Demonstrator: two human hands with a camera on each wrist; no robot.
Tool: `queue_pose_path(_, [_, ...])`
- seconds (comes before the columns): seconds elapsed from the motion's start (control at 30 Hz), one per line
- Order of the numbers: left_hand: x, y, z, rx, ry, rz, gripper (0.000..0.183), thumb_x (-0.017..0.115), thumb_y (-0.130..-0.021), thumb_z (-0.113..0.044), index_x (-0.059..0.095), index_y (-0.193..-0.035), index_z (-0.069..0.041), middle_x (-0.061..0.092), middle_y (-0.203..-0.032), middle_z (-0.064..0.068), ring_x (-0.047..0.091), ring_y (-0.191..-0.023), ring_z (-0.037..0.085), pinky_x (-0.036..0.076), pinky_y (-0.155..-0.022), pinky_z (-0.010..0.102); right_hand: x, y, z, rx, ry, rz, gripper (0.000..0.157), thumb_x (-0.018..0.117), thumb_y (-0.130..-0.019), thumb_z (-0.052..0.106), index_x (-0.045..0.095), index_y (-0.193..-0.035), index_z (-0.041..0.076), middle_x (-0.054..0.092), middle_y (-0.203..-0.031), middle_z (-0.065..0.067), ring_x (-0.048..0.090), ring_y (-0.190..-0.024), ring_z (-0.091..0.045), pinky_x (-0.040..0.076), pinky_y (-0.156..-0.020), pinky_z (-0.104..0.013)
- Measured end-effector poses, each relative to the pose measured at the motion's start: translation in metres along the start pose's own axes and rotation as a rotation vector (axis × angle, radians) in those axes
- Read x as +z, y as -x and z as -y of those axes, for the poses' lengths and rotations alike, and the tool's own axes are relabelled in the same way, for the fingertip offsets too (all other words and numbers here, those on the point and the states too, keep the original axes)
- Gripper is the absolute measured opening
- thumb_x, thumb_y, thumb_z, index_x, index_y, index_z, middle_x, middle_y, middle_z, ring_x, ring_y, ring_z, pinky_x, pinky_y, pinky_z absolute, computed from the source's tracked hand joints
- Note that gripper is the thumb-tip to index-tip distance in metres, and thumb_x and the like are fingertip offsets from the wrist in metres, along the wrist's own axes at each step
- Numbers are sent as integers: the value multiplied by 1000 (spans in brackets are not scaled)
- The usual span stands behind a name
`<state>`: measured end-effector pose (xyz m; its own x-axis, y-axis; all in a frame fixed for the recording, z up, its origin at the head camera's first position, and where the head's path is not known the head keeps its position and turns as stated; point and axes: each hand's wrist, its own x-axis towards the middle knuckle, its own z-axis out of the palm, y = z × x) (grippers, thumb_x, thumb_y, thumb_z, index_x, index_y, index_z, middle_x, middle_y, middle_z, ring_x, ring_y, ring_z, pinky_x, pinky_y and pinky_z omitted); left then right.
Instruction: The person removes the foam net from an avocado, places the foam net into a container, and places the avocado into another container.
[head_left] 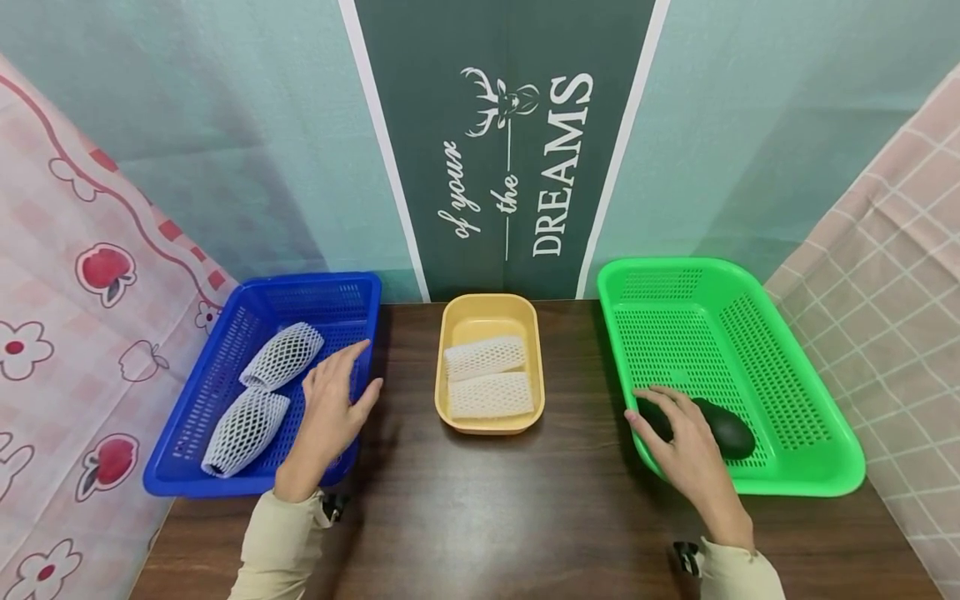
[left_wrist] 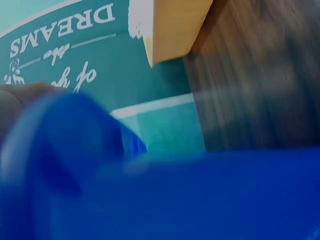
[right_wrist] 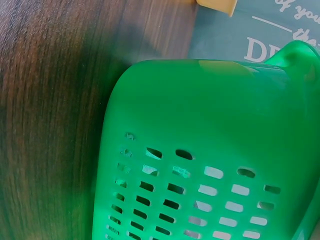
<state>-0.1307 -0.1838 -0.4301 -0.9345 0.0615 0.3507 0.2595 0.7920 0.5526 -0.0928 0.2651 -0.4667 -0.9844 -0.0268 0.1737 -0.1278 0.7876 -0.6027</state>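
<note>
My left hand [head_left: 330,408] hovers over the right side of a blue basket [head_left: 258,486], its fingers and thumb spread and holding nothing. In that basket lie two oblong things in white foam net sleeves, a rear one [head_left: 283,357] and a front one [head_left: 246,431]. My right hand [head_left: 682,446] reaches over the front left rim of a green basket [head_left: 798,482]. Its thumb and fingers lie around a smooth dark oval thing [head_left: 654,418], partly hidden by the hand. Just right of it lies a second dark oval thing [head_left: 726,429].
Between the baskets stands a yellow container [head_left: 489,429] with two flat white foam net sleeves, one [head_left: 486,358] behind the other [head_left: 491,395]. All stand on a dark wooden table [head_left: 495,517]. A printed cloth [head_left: 510,275] hangs behind; patterned cloths flank both sides.
</note>
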Motion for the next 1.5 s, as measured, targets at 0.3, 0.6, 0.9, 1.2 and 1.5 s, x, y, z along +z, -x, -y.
queue_pose_path(0.3, [-20,-3,12,-1,19,-70,54,68,-90,-6,49,-139,0,52,-136,28,41,-127,49,22,-101,68,-1,0,1,9,7,7,43,62,-97,37,61,-132,12,49,-141,-23,43,-128,-48,35,-95,-67])
queue_pose_path(0.6, [-35,-6,28,-27,51,-119,53,67,-89,-3,49,-138,3,54,-135,29,41,-129,50,22,-101,69,-1,0,1,13,12,16,43,62,-97,37,60,-133,12,49,-141,-23,43,-128,-48,36,-95,-67])
queue_pose_path(0.9, [-49,4,47,-130,62,-99,54,65,-91,-4,45,-141,3,51,-137,31,40,-128,51,21,-99,73,-1,0,2,12,10,20,42,62,-97,36,60,-133,13,50,-140,-23,44,-128,-47,36,-96,-66])
queue_pose_path(1.2, [-54,19,69,-204,31,-73,56,65,-91,-7,44,-142,3,48,-138,32,41,-122,50,23,-92,69,1,0,-1,-6,16,5,41,64,-96,33,60,-132,12,52,-139,-22,46,-127,-46,37,-96,-64])
queue_pose_path(1.5, [-56,26,89,-211,2,-33,56,66,-90,-9,45,-141,4,49,-136,32,42,-121,52,24,-92,70,0,0,1,1,13,11,43,61,-98,39,60,-132,13,52,-139,-21,46,-128,-45,37,-96,-64])
